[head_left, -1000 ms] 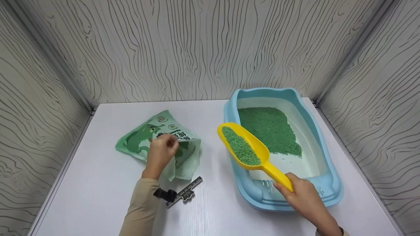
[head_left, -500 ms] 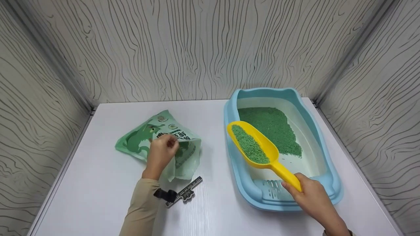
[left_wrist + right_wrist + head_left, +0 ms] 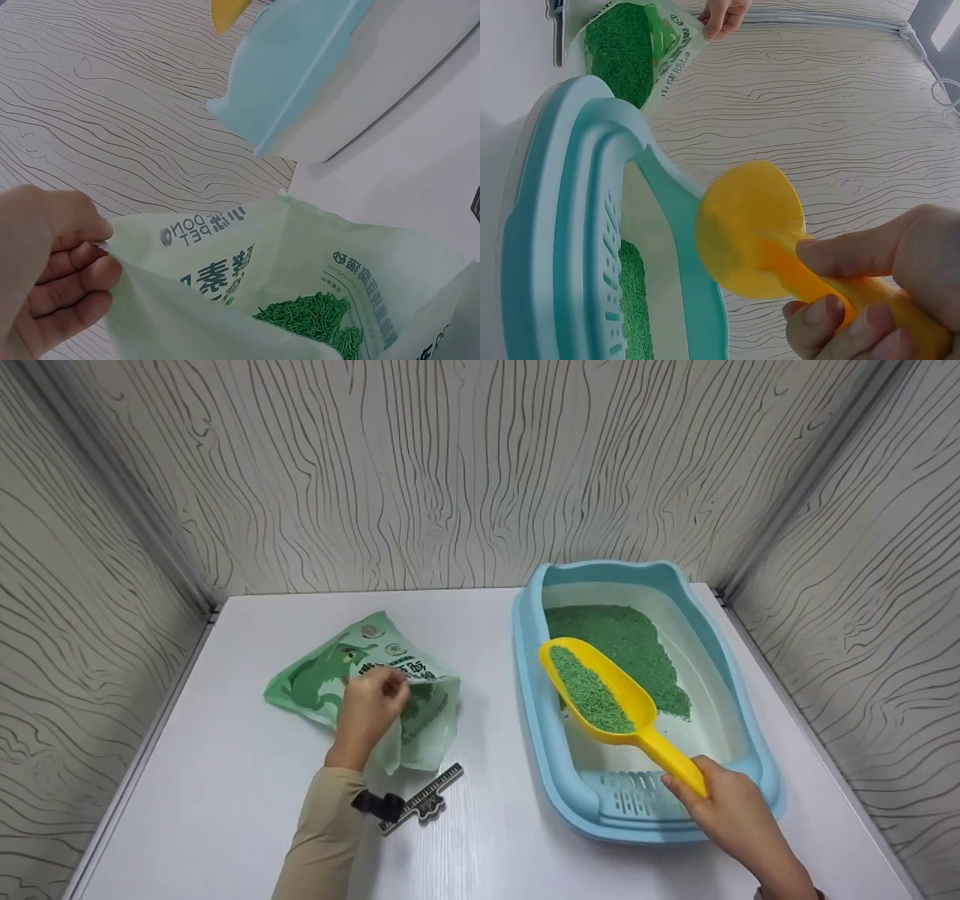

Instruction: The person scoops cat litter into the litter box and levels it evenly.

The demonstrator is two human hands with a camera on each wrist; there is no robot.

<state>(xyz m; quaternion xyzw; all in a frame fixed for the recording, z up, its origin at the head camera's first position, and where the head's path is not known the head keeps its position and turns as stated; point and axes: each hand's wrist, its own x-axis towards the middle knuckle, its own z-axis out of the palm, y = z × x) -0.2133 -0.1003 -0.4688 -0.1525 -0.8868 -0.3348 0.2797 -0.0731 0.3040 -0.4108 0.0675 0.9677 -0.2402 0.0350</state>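
Pinching the edge of the bag between thumb and curled fingers of the left hand, at left on the table. Gripping the scoop by its handle in the right hand — with thumb on top — and holding it, loaded with green pellets, over the tray.

Pinched the edge of a green bag with the left hand. Saw green bits inside, and farther off, a blue tub and something yellow.
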